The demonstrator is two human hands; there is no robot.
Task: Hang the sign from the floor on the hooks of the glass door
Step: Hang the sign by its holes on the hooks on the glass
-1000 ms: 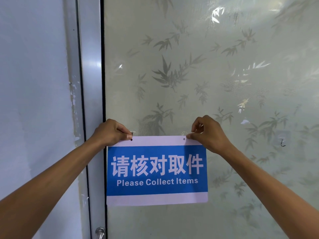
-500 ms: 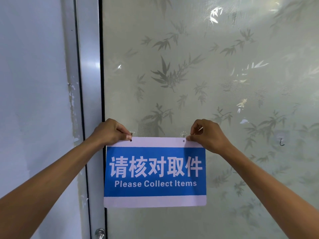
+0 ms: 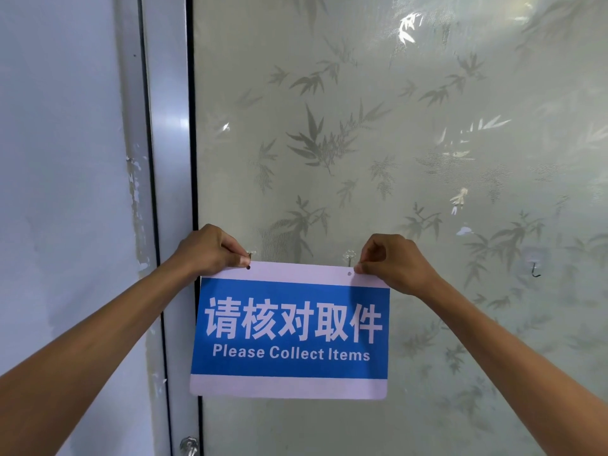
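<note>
Head view. Sign [image 3: 289, 330], blue with white borders and the words "Please Collect Items", being held flat against the glass door [image 3: 411, 143] at about the height of the hooks, tilted slightly down toward the right.

Left hand [image 3: 210, 250] pinching the sign's upper left corner, grip closed on the corner with the fingertips meeting just beside the left hole [image 3: 248, 267]. Left hook [image 3: 250, 255] showing just above that hole, partly hidden by the fingers; whether the hook passes through the hole cannot be told.

Right hand [image 3: 396, 263] pinching the sign's upper right corner, grip closed on the corner just beside the right hole [image 3: 349, 274]. Right hook [image 3: 349, 257], a clear stick-on type, sitting directly above that hole, its tip reaching down to the sign's top edge; engagement with the hole not clear.

Both forearms reaching up from the lower corners of the frame toward the sign.

Third hook [image 3: 535, 268], fixed on the glass well to the right of the sign, carrying nothing.

Glass door covered with a frosted film printed with bamboo leaves. Metal door frame [image 3: 171, 159] running vertically just left of the glass, the sign's left edge overlapping it. Painted wall [image 3: 65, 159] lying left of the frame, its paint flaking along the edge beside the frame.
</note>
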